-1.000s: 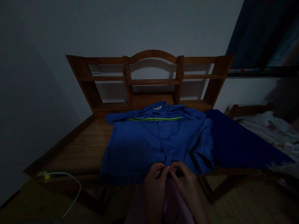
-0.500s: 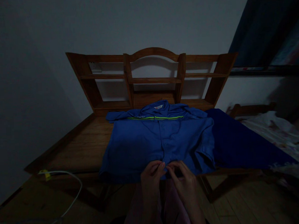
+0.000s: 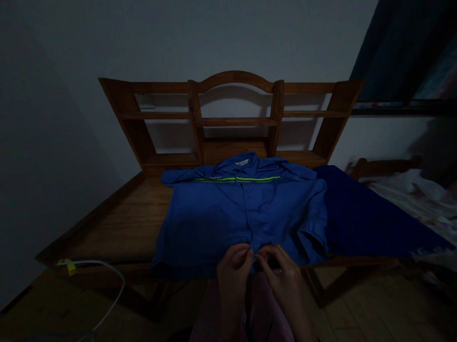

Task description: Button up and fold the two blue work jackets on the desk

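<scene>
A blue short-sleeved shirt (image 3: 211, 212) lies spread face up on a wooden desk (image 3: 127, 217), its collar toward the back. Bright yellow-green piping crosses its chest, and a white label shows inside the collar. At the lower end of the front placket, my left hand (image 3: 233, 267) pinches the shirt's edge between thumb and fingers. Close beside it, my right hand (image 3: 281, 270) pinches the same placket from the other side. The fingertips nearly meet, and whatever button lies between them is hidden. Higher up, buttons show on the placket.
Dark blue cloth (image 3: 361, 215) covers the desk's right side, under the shirt's edge. A wooden shelf unit (image 3: 237, 122) rises at the back against the wall. A white cable (image 3: 118, 289) hangs off the left front. White fabric (image 3: 425, 196) lies heaped at the right.
Both hands stay at the lower placket, with only small finger movements. My left hand has shifted slightly to the right. The shirt lies as before.
</scene>
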Action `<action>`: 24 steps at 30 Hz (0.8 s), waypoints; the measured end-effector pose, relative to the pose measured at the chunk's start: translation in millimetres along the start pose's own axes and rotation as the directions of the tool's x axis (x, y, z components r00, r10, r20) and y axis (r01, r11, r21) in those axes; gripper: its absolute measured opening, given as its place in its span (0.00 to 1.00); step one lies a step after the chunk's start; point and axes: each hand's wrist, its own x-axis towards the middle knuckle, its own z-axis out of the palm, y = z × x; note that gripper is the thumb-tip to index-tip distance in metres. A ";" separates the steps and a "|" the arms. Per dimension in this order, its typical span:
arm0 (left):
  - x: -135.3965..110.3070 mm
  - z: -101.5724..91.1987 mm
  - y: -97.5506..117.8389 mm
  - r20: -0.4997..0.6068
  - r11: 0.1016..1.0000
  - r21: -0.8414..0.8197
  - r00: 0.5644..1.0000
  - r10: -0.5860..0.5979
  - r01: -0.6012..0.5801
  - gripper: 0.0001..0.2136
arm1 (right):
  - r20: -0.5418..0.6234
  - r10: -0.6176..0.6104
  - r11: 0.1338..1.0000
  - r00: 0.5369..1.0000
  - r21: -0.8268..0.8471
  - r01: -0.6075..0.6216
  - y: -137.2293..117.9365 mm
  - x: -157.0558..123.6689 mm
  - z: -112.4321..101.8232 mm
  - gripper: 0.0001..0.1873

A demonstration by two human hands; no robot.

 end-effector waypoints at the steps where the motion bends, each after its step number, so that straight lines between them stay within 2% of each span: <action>1: 0.0 0.1 -0.2 -0.008 1.000 0.004 1.000 0.001 -0.001 0.09 | 0.000 -0.004 1.000 1.000 -0.001 0.004 0.1 -0.1 0.2 0.03; 10: -2.6 4.5 6.0 -0.093 0.997 -0.050 0.993 -0.066 0.062 0.10 | -0.055 0.014 0.999 0.998 0.035 -0.012 -2.7 -0.5 1.0 0.04; 19: -4.4 10.5 -1.0 -0.100 0.969 -0.187 0.978 -0.182 0.162 0.13 | -0.079 -0.004 0.999 0.997 0.052 0.008 -0.1 -1.0 -0.5 0.05; 24: -5.2 9.9 0.4 -0.084 0.970 -0.201 0.984 -0.158 0.139 0.12 | -0.087 0.002 0.998 0.996 0.057 0.003 -2.8 -0.8 -1.6 0.05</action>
